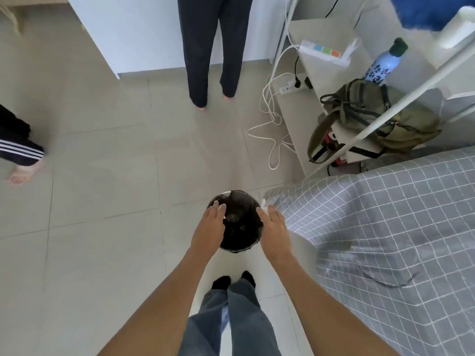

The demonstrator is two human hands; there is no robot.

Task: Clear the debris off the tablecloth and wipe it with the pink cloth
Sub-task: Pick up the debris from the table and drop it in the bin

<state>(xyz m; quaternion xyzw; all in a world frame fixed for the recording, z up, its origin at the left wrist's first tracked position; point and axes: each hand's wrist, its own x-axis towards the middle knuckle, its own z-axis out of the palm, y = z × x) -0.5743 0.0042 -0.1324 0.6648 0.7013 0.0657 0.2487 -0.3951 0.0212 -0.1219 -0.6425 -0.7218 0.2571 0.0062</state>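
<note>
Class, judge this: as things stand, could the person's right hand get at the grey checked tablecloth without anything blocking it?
Probably yes. The right hand hovers at the bin's rim, with the tablecloth's corner right beside it and nothing between them.

Both hands reach down over a round bin lined with a black bag [237, 227] on the tiled floor [102, 176]: the left hand [209, 232] lies flat with straight fingers over its left rim, and the right hand [273, 232] is at its right rim with a scrap of white debris [264, 207] at the fingertips. Just right of the bin hangs the grey checked tablecloth [385, 227], with a dark damp patch near its edge.
</note>
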